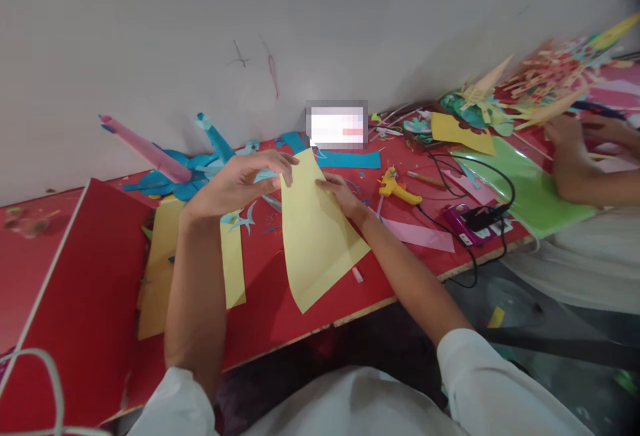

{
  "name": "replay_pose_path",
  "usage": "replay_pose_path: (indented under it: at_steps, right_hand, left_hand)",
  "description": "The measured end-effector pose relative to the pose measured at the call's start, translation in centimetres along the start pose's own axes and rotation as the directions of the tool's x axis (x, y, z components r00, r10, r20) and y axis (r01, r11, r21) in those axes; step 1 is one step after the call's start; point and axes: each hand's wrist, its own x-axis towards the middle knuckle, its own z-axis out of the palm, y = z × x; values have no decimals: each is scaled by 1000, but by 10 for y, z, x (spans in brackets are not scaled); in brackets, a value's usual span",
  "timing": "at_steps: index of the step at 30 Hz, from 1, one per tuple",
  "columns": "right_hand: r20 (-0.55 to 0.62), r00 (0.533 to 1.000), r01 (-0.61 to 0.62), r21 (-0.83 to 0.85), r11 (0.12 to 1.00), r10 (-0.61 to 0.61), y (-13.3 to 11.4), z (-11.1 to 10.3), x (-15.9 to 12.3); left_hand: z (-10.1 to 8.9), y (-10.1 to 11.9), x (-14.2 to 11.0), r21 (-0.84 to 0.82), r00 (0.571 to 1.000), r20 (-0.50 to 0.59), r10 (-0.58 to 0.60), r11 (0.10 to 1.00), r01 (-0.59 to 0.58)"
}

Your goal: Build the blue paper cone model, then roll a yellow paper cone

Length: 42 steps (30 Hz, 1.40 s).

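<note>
A sheet of yellow paper [315, 236] is held up above the red table [265, 329], its lower end curving toward me. My left hand [245, 179] pinches its upper left edge between thumb and fingers. On the upper right edge, my right hand [343, 193] grips the same sheet. Beneath my left wrist lies a narrower yellow paper strip [233, 276], with light blue paper cuttings [243, 217] on it. Scissors [273, 203], partly covered by the sheet, rest near my left fingers.
A yellow glue gun [399, 188] lies right of my hands, beside a pink paper strip [420, 235] and a purple power strip [470, 226] with black cables. Blue and pink paper rolls [150, 149] stand at left. At right, another person's hands [575, 149] work over green sheeting [540, 189].
</note>
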Motion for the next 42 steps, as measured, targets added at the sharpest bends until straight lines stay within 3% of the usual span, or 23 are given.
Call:
replay_pose_path:
  at_steps: [5, 11, 14, 16, 19, 23, 26, 29, 33, 38, 42]
  right_hand:
    - [53, 999, 6, 34, 999, -8, -3, 3, -5]
    - [-65, 993, 89, -111, 990, -96, 3, 4, 0]
    - [-65, 988, 129, -170, 977, -142, 7, 1, 7]
    - [-61, 977, 180, -280, 943, -205, 10, -1, 11]
    - [-46, 926, 299, -519, 801, -376, 12, -2, 13]
    - [60, 831, 392, -769, 506, -553, 10, -1, 7]
    - [142, 787, 401, -858, 322, -600, 5, 2, -2]
    - [235, 793, 424, -876, 231, -562, 0, 6, -10]
    - [242, 844, 425, -846, 322, -479, -2, 12, -13]
    - [342, 877, 480, -634, 607, -337, -6, 17, -14]
    - [376, 881, 441, -429, 789, -288, -2, 19, -14]
  left_hand:
    - [-1, 2, 1, 7, 1000, 2, -7, 1000, 7]
    - [4, -14, 2, -14, 1000, 13, 0, 1000, 0]
    - [8, -32, 1, -75, 992, 13, -126, 989, 127]
    - [11, -43, 2, -15, 964, -58, -261, 965, 261]
    - [15, -55, 5, 92, 932, -148, -331, 934, 346]
    - [18, -61, 10, 76, 919, -241, -311, 938, 338]
    - [21, -61, 12, 62, 904, -259, -341, 928, 368]
    - [24, -64, 13, 102, 896, -273, -351, 915, 390]
    - [25, -71, 12, 204, 868, -299, -397, 862, 464]
    - [25, -71, 12, 314, 814, -370, -447, 765, 563]
    - [27, -73, 13, 330, 777, -405, -481, 716, 615]
